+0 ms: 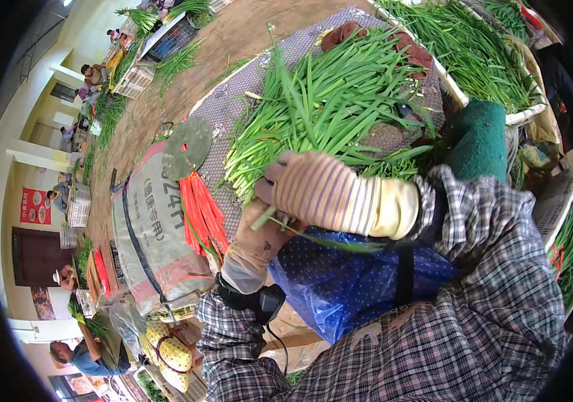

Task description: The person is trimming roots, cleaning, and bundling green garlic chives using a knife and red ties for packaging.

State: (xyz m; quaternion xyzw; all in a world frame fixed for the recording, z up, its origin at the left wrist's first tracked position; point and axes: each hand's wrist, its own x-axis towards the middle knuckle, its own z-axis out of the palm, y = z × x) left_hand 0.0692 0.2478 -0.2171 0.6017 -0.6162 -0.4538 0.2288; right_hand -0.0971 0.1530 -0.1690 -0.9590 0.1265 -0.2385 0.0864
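My left hand, in a dirty beige glove, is closed round a few garlic chive stalks; a pale stalk end sticks out beside its fingers. Long green leaves trail to the right below my right wrist. Against the left hand rests my right hand in a striped glove, its fingers curled; what they hold is hidden. Just beyond both hands lies a large loose pile of green chives, pale ends toward the left, on a patterned grey cloth.
Left of the cloth, a bunch of red ties hangs under a round disc, near a printed sack. A blue dotted plastic sheet covers my lap. Crates of chives stand at right. Other people work at left.
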